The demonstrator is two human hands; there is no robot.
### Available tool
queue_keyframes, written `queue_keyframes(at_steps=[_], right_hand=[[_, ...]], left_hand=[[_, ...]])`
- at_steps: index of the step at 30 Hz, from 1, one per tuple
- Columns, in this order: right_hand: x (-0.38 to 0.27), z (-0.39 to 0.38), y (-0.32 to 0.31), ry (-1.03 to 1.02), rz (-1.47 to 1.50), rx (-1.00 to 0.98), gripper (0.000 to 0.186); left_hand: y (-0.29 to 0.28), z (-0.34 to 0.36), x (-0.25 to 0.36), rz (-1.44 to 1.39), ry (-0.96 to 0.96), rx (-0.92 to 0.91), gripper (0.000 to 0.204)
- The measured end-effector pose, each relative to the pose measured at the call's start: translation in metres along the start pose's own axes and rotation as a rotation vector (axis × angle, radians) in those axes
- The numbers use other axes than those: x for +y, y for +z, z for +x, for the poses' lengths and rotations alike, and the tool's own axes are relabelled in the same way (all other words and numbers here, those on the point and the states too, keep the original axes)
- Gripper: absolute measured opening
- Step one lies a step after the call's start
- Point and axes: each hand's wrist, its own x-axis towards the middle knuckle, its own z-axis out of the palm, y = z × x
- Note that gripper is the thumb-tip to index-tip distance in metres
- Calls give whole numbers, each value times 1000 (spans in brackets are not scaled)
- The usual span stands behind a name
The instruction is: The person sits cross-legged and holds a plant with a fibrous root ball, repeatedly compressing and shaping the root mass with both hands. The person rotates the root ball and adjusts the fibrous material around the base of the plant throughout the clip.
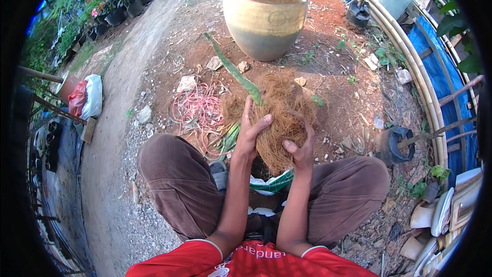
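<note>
Both hands cup a bundle of brown coconut fibre (278, 132) in front of me, above my lap. My left hand (249, 132) presses its left side, thumb on the fibre and fingers partly hidden behind. On the other side my right hand (303, 147) is curled round the fibre, thumb toward me. A long green snake plant leaf (233, 71) slants up and left from the top of the bundle; its lower end is hidden. Looser fibre spreads out behind the hands. Between my legs sits a white and green sack (271, 183) with dark contents.
Tangled pink string (196, 112) lies left of the fibre, near more green striped leaves (230, 138). A large tan glazed pot (265, 18) stands ahead on reddish soil with scattered stones. Bamboo poles (410, 64) and a blue tarp (439, 77) line the right; potted plants (115, 16) stand far left.
</note>
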Motion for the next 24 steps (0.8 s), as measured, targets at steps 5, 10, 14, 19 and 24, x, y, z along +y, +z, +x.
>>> queue_keyframes(at_steps=[5, 10, 14, 19, 24], right_hand=[[-4, 2, 6, -4, 5, -98, 71], [-3, 4, 15, -91, 5, 49, 78], [-9, 6, 10, -159, 163, -9, 86], [-11, 8, 11, -369, -562, -110, 79], [2, 4, 7, -172, -179, 111, 60]], left_hand=[[-15, 7, 6, 156, 50, -245, 67], [-14, 7, -1, -37, -11, 38, 32], [-10, 5, 4, -152, -69, 65, 37], [5, 4, -4, -251, -51, 143, 45], [13, 6, -5, 50, 60, 188, 51]])
